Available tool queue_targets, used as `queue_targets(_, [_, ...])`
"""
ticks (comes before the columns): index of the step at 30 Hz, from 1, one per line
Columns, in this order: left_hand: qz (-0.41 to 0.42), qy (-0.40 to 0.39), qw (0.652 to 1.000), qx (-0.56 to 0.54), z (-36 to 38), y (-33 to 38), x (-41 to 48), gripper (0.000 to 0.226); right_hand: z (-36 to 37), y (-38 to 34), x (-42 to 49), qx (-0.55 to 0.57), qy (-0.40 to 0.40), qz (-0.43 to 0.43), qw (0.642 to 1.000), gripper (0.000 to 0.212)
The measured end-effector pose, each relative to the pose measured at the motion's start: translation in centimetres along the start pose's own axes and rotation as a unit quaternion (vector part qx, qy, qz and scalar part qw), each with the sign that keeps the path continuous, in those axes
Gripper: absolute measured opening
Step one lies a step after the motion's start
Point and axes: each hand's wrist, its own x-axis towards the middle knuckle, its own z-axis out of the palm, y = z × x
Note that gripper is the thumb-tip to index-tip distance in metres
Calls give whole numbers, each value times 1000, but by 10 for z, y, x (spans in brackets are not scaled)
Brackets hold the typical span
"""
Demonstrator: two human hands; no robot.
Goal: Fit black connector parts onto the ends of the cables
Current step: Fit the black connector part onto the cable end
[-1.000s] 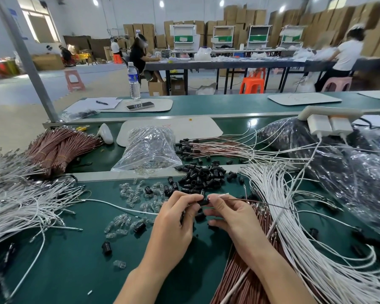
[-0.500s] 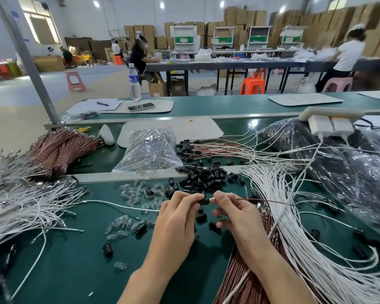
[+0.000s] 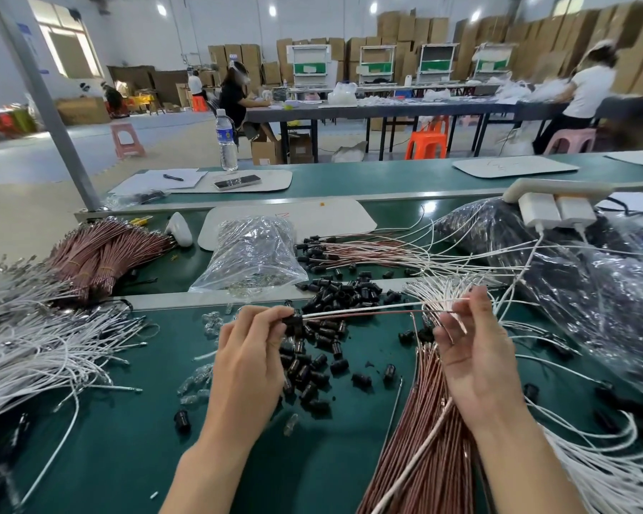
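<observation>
**One connector pinched, two cables held taut between the hands**

Head view: the left hand (image 3: 249,354) pinches a black connector part (image 3: 293,320) between thumb and fingertips, just in front of the heap of black connector parts (image 3: 346,291) on the green bench (image 3: 127,458). From that part two cables (image 3: 349,310), one white and one brown, run side by side across the front of the heap. To the right of the heap, the right hand (image 3: 476,358) nips them between thumb and forefinger, its other fingers loosely spread. A sheaf of brown cables (image 3: 424,458) lies in front and to the right of the heap, under the right wrist. A clear plastic bag (image 3: 253,254) sits just behind and left of the heap. Loose white cables (image 3: 34,346) fan out well to its left.
</observation>
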Motion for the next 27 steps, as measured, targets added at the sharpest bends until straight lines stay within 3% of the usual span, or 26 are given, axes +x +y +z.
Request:
queue_targets(8, [-59,56,995,50,-16,-24,2,26,-18,-14,4,204,62,-9,977,26])
queue_targets(13, [-127,61,986,-91,-10,-16,5,31,-14,-13,4,260,-17,3,966,20])
queue_targets(15, [-157,63,976,-135,-8,-6,6,36,-9,-7,2,194,-69,37,978,21])
queue_targets(17, [-186,57,966,-170,-3,2,5,32,0,5,-4,55,-151,79,984,25])
queue_targets(19, [-209,46,955,-203,2,8,3,27,13,18,-13,-90,-253,119,956,32])
queue_targets(21, [-216,37,951,-216,7,13,0,23,23,31,-21,-186,-303,154,922,37])
queue_targets(23, [-222,30,947,-229,11,16,-2,21,28,40,-25,-227,-293,162,914,42])
queue_targets(27, [-180,-46,954,-237,18,28,-9,23,31,49,-25,-246,-219,106,938,39])
